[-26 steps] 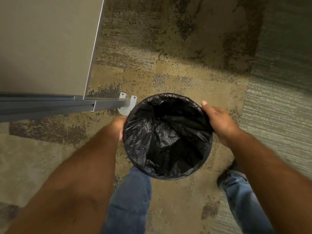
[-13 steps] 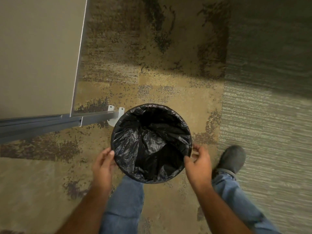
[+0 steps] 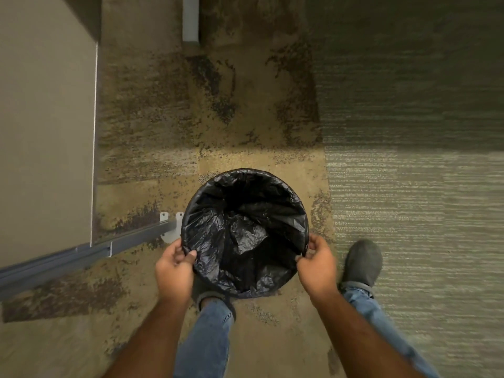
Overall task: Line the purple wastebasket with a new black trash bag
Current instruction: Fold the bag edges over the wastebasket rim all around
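While each hand, left hand (image 3: 174, 271) and right hand (image 3: 317, 266), pinches its rim, crinkled black trash bag (image 3: 245, 230) lines the wastebasket.

Seen from above, a round wastebasket (image 3: 298, 264) stands on the floor (image 3: 245, 105), its mouth covered all around by a crinkled black trash bag (image 3: 245, 230) that sags into the inside. The left hand (image 3: 174, 271) pinches the bag at the rim's left side, thumb and fingers closed on the plastic. The right hand (image 3: 317, 264) pinches it likewise at the right side. A grey partition rail (image 3: 81, 253) with a white foot bracket (image 3: 170, 227) ends just left of the basket. A dark shoe (image 3: 361, 261) rests to the right, jeans (image 3: 207, 339) below.
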Demonstrator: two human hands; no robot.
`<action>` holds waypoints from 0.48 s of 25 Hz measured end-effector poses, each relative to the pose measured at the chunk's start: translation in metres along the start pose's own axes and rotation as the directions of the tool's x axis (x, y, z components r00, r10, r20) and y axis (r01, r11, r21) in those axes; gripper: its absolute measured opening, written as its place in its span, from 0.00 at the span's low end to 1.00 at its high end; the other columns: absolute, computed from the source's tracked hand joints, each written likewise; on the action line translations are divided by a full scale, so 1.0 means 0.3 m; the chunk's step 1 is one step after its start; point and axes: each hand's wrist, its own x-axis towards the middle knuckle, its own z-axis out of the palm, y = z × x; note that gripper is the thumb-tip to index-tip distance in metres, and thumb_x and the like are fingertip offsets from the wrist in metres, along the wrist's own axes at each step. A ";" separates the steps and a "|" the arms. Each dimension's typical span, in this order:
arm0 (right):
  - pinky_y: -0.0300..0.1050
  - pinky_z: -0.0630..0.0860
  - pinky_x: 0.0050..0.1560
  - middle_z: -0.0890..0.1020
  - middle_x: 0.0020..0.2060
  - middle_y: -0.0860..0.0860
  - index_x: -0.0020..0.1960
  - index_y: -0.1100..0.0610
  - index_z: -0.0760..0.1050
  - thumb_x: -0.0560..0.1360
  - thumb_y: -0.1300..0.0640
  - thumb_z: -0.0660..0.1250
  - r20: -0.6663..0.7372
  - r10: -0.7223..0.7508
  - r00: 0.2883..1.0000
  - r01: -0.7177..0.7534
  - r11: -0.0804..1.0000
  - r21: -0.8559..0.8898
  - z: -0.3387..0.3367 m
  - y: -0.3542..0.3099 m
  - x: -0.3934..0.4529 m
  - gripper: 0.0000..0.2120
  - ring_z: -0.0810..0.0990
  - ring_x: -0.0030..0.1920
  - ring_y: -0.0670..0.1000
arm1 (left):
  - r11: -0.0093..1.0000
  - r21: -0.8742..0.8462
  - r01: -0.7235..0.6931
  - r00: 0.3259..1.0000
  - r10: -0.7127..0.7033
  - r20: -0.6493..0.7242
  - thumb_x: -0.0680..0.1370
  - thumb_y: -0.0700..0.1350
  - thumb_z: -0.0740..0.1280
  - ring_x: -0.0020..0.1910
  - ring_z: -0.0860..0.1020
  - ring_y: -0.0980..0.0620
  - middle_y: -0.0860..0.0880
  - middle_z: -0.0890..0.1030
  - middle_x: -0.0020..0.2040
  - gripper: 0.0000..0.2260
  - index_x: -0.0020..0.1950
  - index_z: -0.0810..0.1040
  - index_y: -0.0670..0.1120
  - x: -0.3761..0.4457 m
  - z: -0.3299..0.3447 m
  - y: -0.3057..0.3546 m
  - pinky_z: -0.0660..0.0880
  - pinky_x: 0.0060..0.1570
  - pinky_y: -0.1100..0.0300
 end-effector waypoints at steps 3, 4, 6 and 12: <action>0.24 0.77 0.47 0.84 0.54 0.43 0.69 0.57 0.75 0.75 0.76 0.68 -0.052 -0.026 0.998 0.030 0.996 0.088 -0.126 -0.065 0.088 0.26 0.85 0.54 0.41 | 0.999 -0.006 -0.032 0.999 0.032 0.043 0.78 0.31 0.72 0.64 0.82 0.37 0.39 0.84 0.63 0.23 0.73 0.77 0.40 0.012 0.163 0.136 0.76 0.70 0.40; 0.28 0.79 0.50 0.84 0.53 0.44 0.68 0.57 0.75 0.75 0.76 0.69 -0.077 -0.041 0.996 0.050 0.993 0.111 -0.177 -0.093 0.129 0.25 0.86 0.56 0.48 | 0.999 -0.008 -0.053 0.996 0.053 0.065 0.79 0.32 0.72 0.62 0.83 0.40 0.42 0.84 0.61 0.23 0.74 0.77 0.41 0.010 0.225 0.192 0.77 0.69 0.40; 0.47 0.84 0.59 0.83 0.48 0.43 0.64 0.54 0.75 0.75 0.74 0.70 -0.137 -0.086 0.987 0.103 0.987 0.123 -0.278 -0.157 0.232 0.23 0.87 0.53 0.55 | 0.994 -0.004 -0.107 0.986 0.107 0.126 0.79 0.33 0.72 0.57 0.84 0.47 0.50 0.85 0.56 0.23 0.73 0.77 0.44 0.011 0.355 0.308 0.79 0.66 0.41; 0.51 0.85 0.54 0.87 0.56 0.50 0.71 0.56 0.77 0.75 0.70 0.72 -0.264 -0.179 0.948 0.208 0.974 0.088 -0.579 -0.343 0.584 0.26 0.84 0.41 0.46 | 0.968 0.011 -0.252 0.924 0.238 0.300 0.78 0.32 0.71 0.56 0.86 0.50 0.53 0.88 0.54 0.18 0.64 0.83 0.49 0.008 0.759 0.713 0.82 0.62 0.44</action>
